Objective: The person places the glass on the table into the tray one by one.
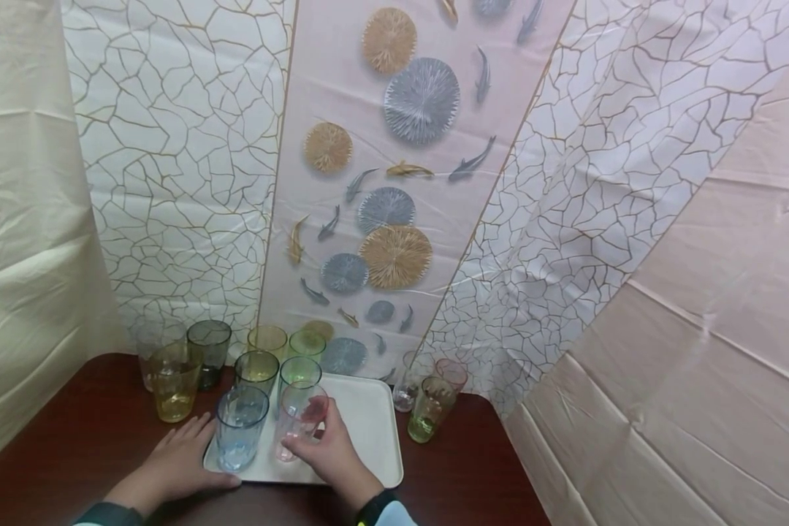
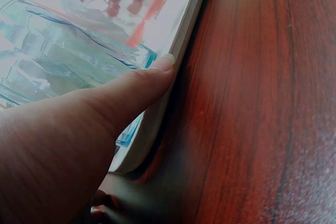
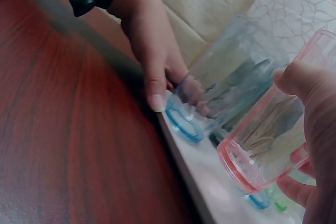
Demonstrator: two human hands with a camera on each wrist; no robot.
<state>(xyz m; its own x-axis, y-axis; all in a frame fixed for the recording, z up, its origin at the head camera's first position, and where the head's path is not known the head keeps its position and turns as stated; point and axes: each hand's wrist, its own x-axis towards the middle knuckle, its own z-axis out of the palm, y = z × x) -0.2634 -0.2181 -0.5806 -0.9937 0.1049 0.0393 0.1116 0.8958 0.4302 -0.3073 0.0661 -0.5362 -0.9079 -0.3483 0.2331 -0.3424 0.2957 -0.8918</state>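
My right hand grips a clear pink tumbler between thumb and fingers over the front middle of a white tray. In the right wrist view, the tumbler's pink base appears tilted; whether it touches the tray I cannot tell. My left hand rests at the tray's front left corner, fingers extended along the side and thumb on the rim. Right beside it a blue tumbler stands upright on the tray. Behind are an olive tumbler, a yellow one and green tumblers.
Left of the tray, a yellow tumbler, a dark grey one and a clear one stand on the dark red wooden table. To the right are a green tumbler, a pink one and a clear one. Patterned cloth hangs behind.
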